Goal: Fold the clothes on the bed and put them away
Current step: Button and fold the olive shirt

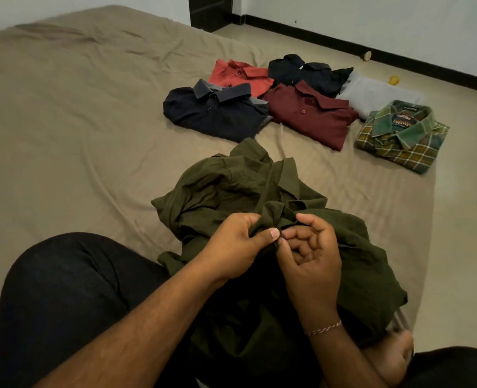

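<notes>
An olive-green shirt (259, 191) lies on the tan bed (77, 107), with folded shirts in orange-red (240, 77), navy (215, 113), black (307, 74), maroon (313, 113), pale grey (377, 96) and green-yellow plaid (402, 138).

A home bedroom: folded shirts (301, 102) lie on a sheeted bed (77, 121), tiled floor (455, 135) beside the bed.

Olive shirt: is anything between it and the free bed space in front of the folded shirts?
Nothing visible. Both the left hand and right hand already pinch the olive shirt, and bare bed sheet lies between it and the maroon shirt.
</notes>
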Tool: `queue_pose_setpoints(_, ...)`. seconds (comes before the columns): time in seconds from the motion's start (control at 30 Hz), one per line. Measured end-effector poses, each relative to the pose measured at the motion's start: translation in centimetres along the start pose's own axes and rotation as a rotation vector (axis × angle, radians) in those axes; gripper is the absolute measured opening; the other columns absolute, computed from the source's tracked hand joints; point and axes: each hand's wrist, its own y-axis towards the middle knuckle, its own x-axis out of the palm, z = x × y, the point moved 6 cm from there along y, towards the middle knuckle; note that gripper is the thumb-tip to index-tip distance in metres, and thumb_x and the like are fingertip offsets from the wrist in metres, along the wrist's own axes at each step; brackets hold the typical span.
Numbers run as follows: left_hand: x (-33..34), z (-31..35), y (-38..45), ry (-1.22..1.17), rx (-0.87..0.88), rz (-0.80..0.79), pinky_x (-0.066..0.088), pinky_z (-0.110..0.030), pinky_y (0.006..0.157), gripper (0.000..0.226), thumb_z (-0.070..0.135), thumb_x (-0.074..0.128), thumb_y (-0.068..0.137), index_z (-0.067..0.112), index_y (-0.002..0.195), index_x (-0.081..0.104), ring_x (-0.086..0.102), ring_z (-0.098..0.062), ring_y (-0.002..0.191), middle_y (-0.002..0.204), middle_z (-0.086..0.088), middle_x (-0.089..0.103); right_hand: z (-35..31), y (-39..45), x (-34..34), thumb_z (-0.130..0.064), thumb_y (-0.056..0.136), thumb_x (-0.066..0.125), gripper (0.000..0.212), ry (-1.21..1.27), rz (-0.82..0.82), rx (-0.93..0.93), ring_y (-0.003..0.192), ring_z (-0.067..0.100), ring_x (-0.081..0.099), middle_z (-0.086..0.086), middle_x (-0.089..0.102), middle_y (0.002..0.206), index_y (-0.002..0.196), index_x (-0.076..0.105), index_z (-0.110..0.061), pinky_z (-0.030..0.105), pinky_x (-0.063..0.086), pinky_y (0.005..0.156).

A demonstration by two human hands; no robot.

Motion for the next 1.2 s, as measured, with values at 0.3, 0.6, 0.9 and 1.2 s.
queue_pose_setpoints(0.3,-0.5,0.6,0.2,0.131,0.031,-0.176,0.056,-0.055,0.089,0.02,0.028,0.058,0.104,0.012,0.1,0.068,0.068,-0.024,0.087,0.094,-0.009,0.072,1.7,0.3,0.0,0.003,0.083,0.07,0.026,0.495,-0.065,0.51,0.076,0.018,0.069,0.007,0.07,0.083,0.103,0.061,-0.01,0.029,0.062,0.07)
queue_pose_setpoints(0.6,-1.1,-0.6,0.8,0.052,0.004,-0.194,0.055,-0.036,0.078,0.019,0.017,0.058,0.106,0.003,0.097,0.067,0.065,-0.017,0.081,0.088,-0.007,0.069,2.3,0.2,-0.3,-0.008,0.079,0.076,0.023,0.337,-0.166,0.503,0.076,0.019,0.071,0.008,0.074,0.087,0.1,0.067,-0.008,0.027,0.061,0.07)
queue_pose_setpoints(0.9,-2.1,-1.6,1.8,-0.242,-0.078,-0.012,0.055,-0.041,0.086,0.025,0.01,0.055,0.106,-0.01,0.107,0.068,0.067,-0.032,0.089,0.104,-0.027,0.073,1.6,0.6,-0.1,-0.021,0.096,0.068,0.01,-0.172,-0.228,0.239,0.082,0.013,0.074,-0.001,0.077,0.085,0.093,0.078,-0.018,0.026,0.06,0.072)
queue_pose_setpoints(1.2,-3.2,1.3,3.6,-0.497,-0.163,0.067,0.064,-0.037,0.08,0.029,0.012,0.049,0.107,-0.006,0.118,0.07,0.075,-0.029,0.091,0.108,-0.024,0.075,0.4,2.3,-1.3,-0.017,0.094,0.073,0.007,-0.339,-0.384,0.215,0.08,0.015,0.076,0.0,0.078,0.085,0.09,0.078,-0.016,0.04,0.064,0.075)
